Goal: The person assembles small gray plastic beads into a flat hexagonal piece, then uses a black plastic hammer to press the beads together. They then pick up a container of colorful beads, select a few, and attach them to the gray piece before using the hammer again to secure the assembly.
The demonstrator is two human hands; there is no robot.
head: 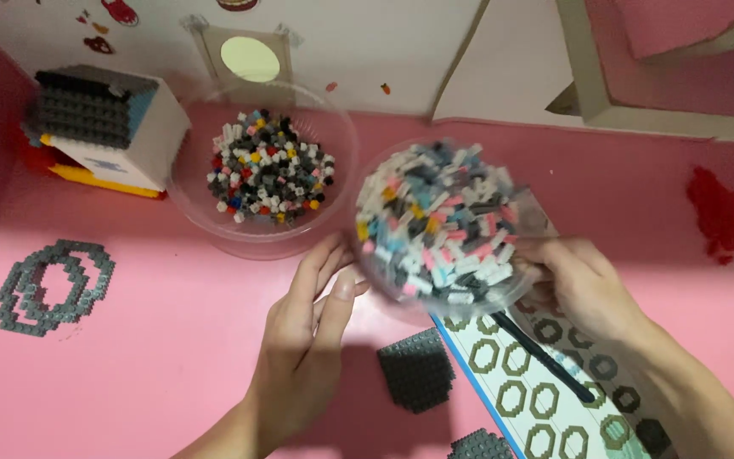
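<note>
My left hand and my right hand both grip a clear plastic bowl, lifted a little above the pink table and blurred. It is full of small white, grey, pink and blue bricks. The left thumb presses on the bowl's near-left rim; the right hand clasps its right rim. A thin black tool sticks out under my right hand; whether the hand holds it I cannot tell. A second clear bowl of mixed small bricks rests at the back left.
A grey stud plate lies below the lifted bowl, beside an instruction sheet printed with ring shapes. Grey brick rings lie at left. A small white and grey brick house stands at the back left. Pink table.
</note>
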